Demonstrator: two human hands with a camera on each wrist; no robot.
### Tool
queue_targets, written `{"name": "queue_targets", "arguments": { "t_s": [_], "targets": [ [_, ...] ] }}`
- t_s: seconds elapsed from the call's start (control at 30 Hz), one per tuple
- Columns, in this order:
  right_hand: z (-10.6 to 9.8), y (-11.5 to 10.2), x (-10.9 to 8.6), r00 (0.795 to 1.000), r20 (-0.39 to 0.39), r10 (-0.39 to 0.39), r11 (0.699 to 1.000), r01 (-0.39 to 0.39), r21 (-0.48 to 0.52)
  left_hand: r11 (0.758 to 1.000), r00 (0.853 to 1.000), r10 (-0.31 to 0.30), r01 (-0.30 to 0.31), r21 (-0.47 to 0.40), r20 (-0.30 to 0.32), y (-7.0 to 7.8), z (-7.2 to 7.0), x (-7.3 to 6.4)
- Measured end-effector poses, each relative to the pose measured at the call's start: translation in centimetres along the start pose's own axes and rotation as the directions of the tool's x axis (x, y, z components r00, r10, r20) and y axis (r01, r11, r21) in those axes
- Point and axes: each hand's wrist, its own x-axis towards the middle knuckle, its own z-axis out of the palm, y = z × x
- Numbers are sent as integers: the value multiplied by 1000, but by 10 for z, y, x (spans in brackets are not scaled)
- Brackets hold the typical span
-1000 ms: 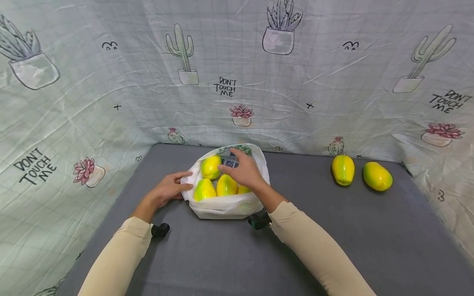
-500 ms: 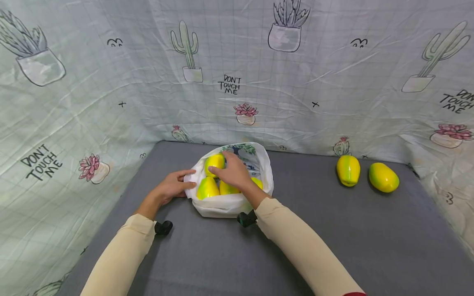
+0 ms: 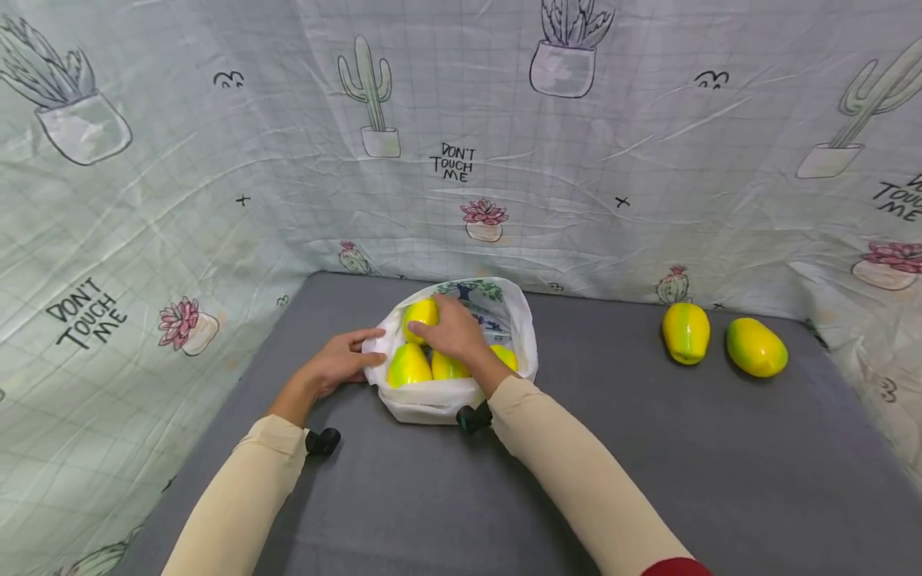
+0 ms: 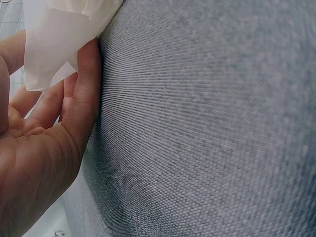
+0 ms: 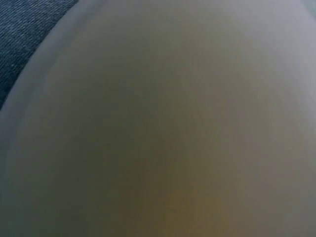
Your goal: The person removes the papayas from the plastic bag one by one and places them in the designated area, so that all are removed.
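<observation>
A white bag (image 3: 425, 412) with a green and blue print inside sits with its mouth spread wide. Several smooth, oblong yellow-green fruits lie in it, among them a fruit (image 3: 409, 366) at the front left. My left hand (image 3: 337, 364) holds the bag's left rim between thumb and fingers; in the left wrist view, the white edge (image 4: 57, 44) hangs between them. Reaching into the bag, my right hand (image 3: 454, 330) grips the rear-left fruit (image 3: 420, 314), thumb on its near side. A blurred pale surface of the bag (image 5: 168, 118) fills most of the right wrist view.
Two more yellow-green fruits, a ridged one (image 3: 687, 334) and a rounder one (image 3: 756, 347), lie at the back right of the grey table (image 3: 612, 416). A white cloth (image 3: 562, 176) printed with cacti hangs behind and along the sides.
My right hand has moved left inside the bag and come onto the rear-left fruit. My left hand keeps the rim. The whole view has shifted slightly.
</observation>
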Motion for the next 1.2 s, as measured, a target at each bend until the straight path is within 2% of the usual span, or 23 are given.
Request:
{"name": "queue_targets", "arguments": {
  "t_s": [0.17, 0.33, 0.6, 0.77, 0.9, 1.0, 1.2],
  "targets": [
    [-1, -1, 4, 1000, -8, -24, 999, 24, -33, 1000, 1000, 4, -4, -4, 1, 4, 0, -1],
    [-3, -5, 6, 999, 19, -47, 995, 49, -90, 1000, 1000, 8, -8, -8, 6, 6, 0, -1],
    [-2, -11, 12, 999, 30, -25, 978, 31, -206, 1000, 1000, 7, -7, -4, 6, 8, 1, 0],
    [0, -11, 16, 1000, 31, 5, 980, 2, -200, 1000, 1000, 16, -16, -8, 6, 7, 2, -1],
    [1, -9, 17, 1000, 28, 8, 989, -4, -150, 1000, 1000, 17, -17, -18, 5, 6, 3, -1],
    [1, -8, 17, 1000, 22, -5, 991, 8, -136, 1000, 1000, 13, -13, -17, -3, 6, 3, -1],
    [0, -8, 14, 998, -2, -55, 982, 54, -181, 1000, 1000, 5, -5, -17, -10, 3, 2, -3]
  ]
}}
